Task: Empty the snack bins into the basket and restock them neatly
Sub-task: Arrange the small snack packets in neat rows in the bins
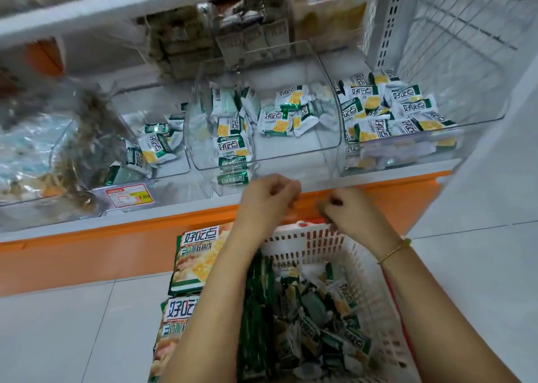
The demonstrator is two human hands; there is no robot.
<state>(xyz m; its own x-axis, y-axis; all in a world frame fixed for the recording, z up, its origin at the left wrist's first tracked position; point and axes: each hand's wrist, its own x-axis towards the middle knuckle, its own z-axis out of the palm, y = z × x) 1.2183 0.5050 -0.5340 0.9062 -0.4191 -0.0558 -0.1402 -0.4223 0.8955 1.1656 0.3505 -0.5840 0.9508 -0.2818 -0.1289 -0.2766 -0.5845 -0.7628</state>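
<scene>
Our left hand [269,199] and right hand [346,208] are curled over the white basket [375,295]; we cannot tell what they hold. Big snack bags [192,260] lie beside it, below clear bins [262,155].

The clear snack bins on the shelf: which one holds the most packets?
The rightmost bin, beside the wire side panel. Its packets are piled to the front rim, while the middle bin and left bin hold few.

A white shelf [87,222] with an orange front edge carries three clear snack bins [262,138] side by side. On the tiled floor [72,324] nearer stands a white basket [314,237], large packets [195,260] at its left.
</scene>
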